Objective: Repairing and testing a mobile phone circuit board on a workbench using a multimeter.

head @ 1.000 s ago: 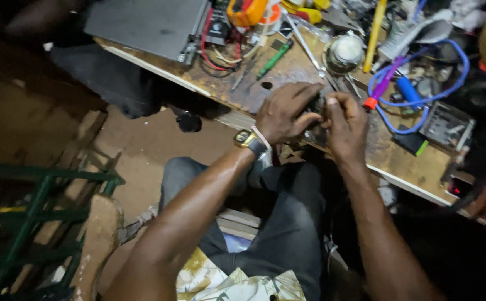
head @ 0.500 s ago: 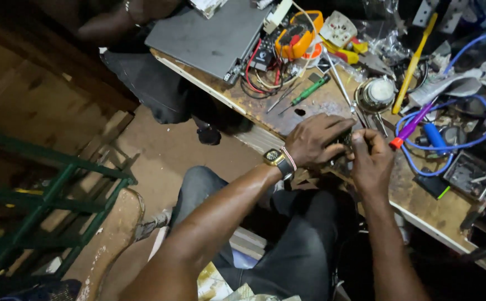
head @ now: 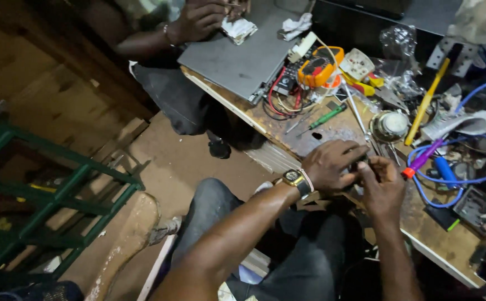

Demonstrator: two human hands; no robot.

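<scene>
My left hand, with a gold watch on its wrist, and my right hand meet at the near edge of a cluttered wooden workbench. Both close around a small dark object held between the fingers; most of it is hidden, so I cannot tell what it is. A green-handled screwdriver lies on the bench just beyond my left hand. A purple-and-red tool lies just right of my right hand.
An orange multimeter with red wires, a grey flat laptop-like case, a yellow rod, a blue cable loop and a round metal part crowd the bench. Another person's hand holds white cloth at top. A green metal frame stands left.
The view has shifted, so the bench and my hands sit lower and further right in frame, and the other person's hand shows. My hands stay closed together on the small object.
</scene>
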